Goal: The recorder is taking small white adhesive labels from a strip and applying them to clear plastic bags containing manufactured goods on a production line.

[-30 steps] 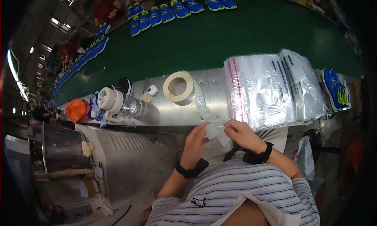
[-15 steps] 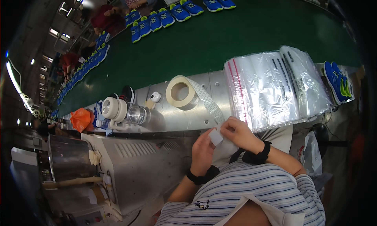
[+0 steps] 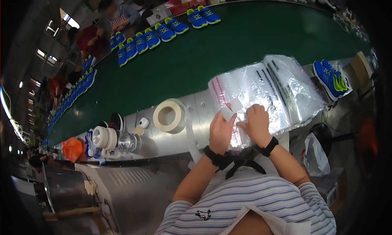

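Note:
Above the near left part of a stack of clear plastic bags [image 3: 281, 98], my left hand [image 3: 221, 131] pinches a small white paper label [image 3: 231, 109], which appears bent or folded. Just to its right, my right hand [image 3: 257, 123] rests on the bags, fingers bent and thumb apart, with nothing visible in it. What lies under its fingertips is hidden. To the left of my hands, a roll of cream tape or labels [image 3: 157, 116] lies on the metal ledge [image 3: 200, 123]. A pale strip [image 3: 192, 139] trails from the roll toward me.
Blue sneakers [image 3: 165, 32] line the far side of the green belt [image 3: 179, 65]; another pair [image 3: 330, 80] lies right of the bags. A lidded bottle [image 3: 128, 141], white earbud case [image 3: 143, 123] and orange bag [image 3: 72, 148] sit at left. People [image 3: 118, 21] work across the belt.
Both hands have moved up from before my lap onto the bags. My right hand has parted from the label, which stays in my left. The view has shifted.

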A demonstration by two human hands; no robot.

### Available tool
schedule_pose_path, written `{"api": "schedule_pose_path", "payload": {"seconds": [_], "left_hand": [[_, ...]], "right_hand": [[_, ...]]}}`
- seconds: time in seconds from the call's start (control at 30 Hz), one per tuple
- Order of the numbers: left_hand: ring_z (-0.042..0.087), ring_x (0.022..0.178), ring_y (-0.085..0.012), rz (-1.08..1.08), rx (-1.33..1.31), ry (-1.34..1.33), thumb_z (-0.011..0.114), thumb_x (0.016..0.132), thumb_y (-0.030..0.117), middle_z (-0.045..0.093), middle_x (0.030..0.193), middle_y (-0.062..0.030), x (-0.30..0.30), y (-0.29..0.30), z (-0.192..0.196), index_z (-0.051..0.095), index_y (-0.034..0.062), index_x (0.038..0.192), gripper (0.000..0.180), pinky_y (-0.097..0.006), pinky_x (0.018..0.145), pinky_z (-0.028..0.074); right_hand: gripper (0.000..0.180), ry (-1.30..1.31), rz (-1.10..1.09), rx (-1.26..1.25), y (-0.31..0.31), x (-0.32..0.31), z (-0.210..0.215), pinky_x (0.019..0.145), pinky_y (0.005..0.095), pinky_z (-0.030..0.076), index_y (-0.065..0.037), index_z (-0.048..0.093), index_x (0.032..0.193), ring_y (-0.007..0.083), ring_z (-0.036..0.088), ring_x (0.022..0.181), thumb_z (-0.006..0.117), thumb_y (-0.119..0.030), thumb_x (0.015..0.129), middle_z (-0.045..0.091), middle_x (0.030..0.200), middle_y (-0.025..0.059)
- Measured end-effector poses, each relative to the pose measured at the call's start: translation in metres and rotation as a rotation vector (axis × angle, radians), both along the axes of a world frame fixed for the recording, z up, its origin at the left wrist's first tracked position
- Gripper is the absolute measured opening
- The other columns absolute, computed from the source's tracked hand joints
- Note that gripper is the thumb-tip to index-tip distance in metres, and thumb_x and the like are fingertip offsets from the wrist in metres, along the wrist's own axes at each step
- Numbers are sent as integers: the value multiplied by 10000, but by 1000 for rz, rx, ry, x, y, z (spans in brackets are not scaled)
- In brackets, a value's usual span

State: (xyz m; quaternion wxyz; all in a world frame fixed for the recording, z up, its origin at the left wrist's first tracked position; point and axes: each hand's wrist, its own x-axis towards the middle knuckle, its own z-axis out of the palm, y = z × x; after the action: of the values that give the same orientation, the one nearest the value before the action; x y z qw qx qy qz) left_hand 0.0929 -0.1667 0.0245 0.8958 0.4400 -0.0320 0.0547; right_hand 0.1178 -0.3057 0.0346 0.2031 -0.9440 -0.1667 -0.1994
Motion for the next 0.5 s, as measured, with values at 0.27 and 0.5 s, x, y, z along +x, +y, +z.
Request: {"api": "schedule_pose_path", "payload": {"seconds": [0.27, 0.5], "left_hand": [[409, 1174, -236, -129, -454, 226, 348, 949, 277, 450, 1237, -100, 12, 10, -29, 398, -7, 1218, 394, -424, 1025, 298], [487, 1080, -295, -599, -117, 371, 428, 934, 311, 480, 1142, -105, 58, -6, 15, 470, 22, 1159, 369, -430, 969, 379]], "right_hand": [[147, 132, -57, 408, -40, 17, -18, 621, 314, 413, -7, 514, 757, 241, 503, 715, 616, -112, 771, 488, 799, 93], [73, 135, 275, 635, -51, 11, 31, 725, 302, 427, 6, 514, 827, 253, 537, 814, 529, -65, 820, 544, 897, 112]]}}
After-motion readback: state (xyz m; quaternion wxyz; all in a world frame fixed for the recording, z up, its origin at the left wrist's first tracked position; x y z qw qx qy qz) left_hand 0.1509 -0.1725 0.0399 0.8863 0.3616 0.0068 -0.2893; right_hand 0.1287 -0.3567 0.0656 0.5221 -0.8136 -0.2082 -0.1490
